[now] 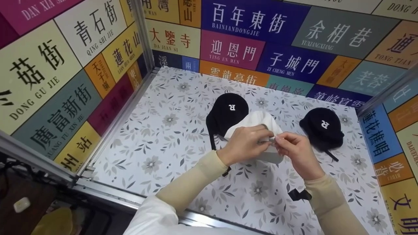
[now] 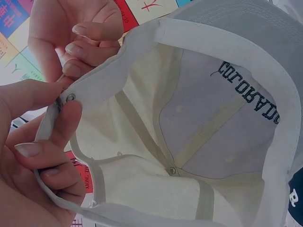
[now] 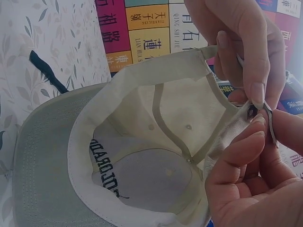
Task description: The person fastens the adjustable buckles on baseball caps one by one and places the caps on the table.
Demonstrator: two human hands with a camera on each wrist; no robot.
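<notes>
White and grey, the cap (image 1: 259,120) is held over the floral counter (image 1: 156,137), my left grip (image 1: 249,143) and right grip (image 1: 296,152) both pinching its back strap (image 2: 46,124). One black cap (image 1: 227,112) lies just beyond it; the other black cap (image 1: 325,130) sits near my right grip.

Colourful lettered panels (image 1: 235,52) border a floral tabletop (image 1: 137,156).

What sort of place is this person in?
Probably a small booth or workstation, though what it is used for isn't certain. A flower-patterned tabletop is edged by a metal rail, and walls covered in colourful blocks of Chinese lettering stand around it.
</notes>
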